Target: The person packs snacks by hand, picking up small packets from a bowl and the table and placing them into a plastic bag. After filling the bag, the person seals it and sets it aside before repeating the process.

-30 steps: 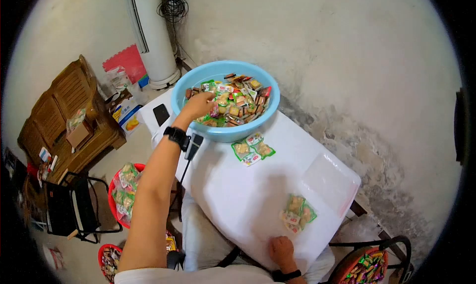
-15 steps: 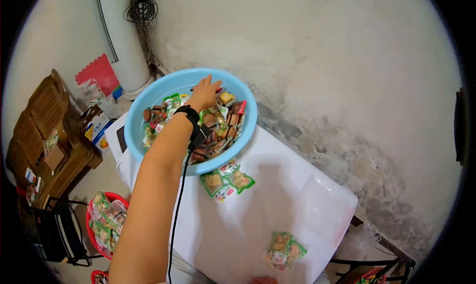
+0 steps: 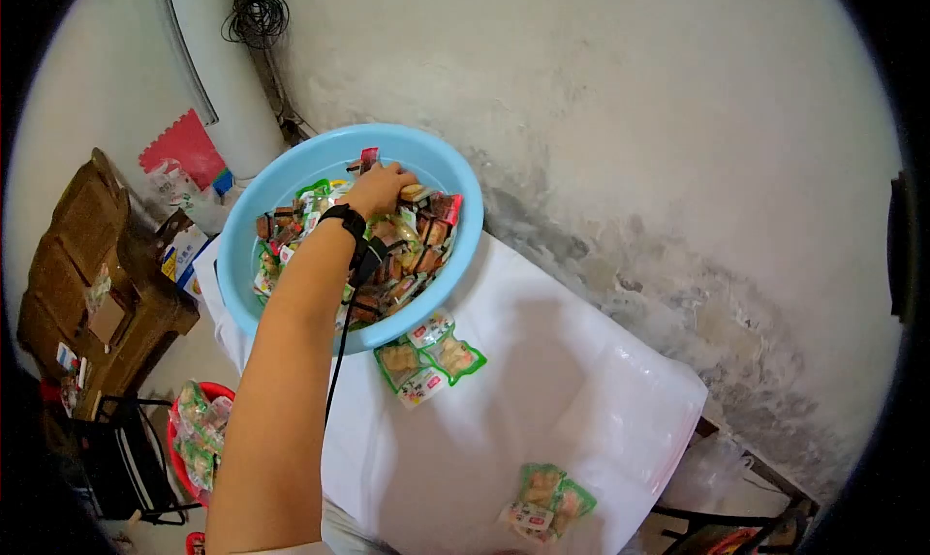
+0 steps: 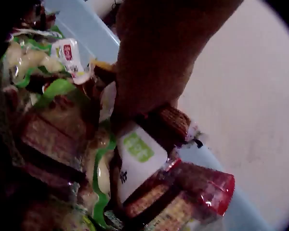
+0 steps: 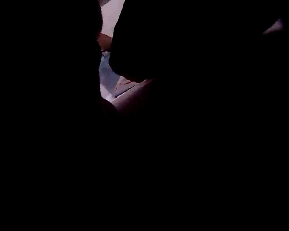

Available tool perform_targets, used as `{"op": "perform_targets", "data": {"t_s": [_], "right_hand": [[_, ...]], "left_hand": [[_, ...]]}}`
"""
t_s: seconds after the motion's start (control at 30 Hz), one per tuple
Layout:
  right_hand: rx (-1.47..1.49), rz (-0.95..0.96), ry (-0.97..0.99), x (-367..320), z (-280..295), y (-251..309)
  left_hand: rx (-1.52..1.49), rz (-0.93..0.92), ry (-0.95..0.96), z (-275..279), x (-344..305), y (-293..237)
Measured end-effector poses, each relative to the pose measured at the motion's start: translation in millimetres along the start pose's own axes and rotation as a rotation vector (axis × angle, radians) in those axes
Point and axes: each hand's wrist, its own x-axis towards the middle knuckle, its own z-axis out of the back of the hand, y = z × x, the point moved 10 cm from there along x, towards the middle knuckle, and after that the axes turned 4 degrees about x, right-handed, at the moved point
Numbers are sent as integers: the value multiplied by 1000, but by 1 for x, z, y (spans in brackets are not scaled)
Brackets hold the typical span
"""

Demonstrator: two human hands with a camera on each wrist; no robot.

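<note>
Inside the light blue basin, my left hand reaches down among wrapped snacks, palm side down. Its fingers touch the heap near a yellowish packet; whether they pinch one cannot be told. In the left wrist view, the dark hand comes down onto a white packet with a green label, its fingertips hidden. A red-ended packet lies beside that. My right hand is outside the head view, and the right wrist view is almost black, with no hand distinguishable.
Green-edged packets lie just below the basin on the white-covered table, with more near its front. A clear plastic sheet covers the right side. A red basket and wooden bench stand left.
The head view has shifted, so basin and table appear farther left. My left hand has moved from the heap's left part toward its far side. My right hand has left the head view.
</note>
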Motion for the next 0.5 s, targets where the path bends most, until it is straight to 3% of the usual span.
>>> {"op": "perform_targets", "data": {"t_s": [0.1,0.17,0.23,0.27,0.33,0.4,0.5], "right_hand": [[-61,-54,81,-2,-16,0],[-98,230,-438,-18,35,28],[78,155,-404,-13,31,15],[251,68,-366,-9,25,2],[251,132,-420,-14,20,2],[250,198,-474,-19,15,0],[304,103,-383,-12,9,-10]], "left_hand": [[-7,-61,-46,6,-24,9],[-21,-96,-98,16,-55,16],[-1,-56,179,-6,-86,31],[3,-48,180,-4,-102,38],[-117,37,366,-9,-137,51],[-137,82,368,4,-151,58],[-127,81,396,28,-144,51]]}}
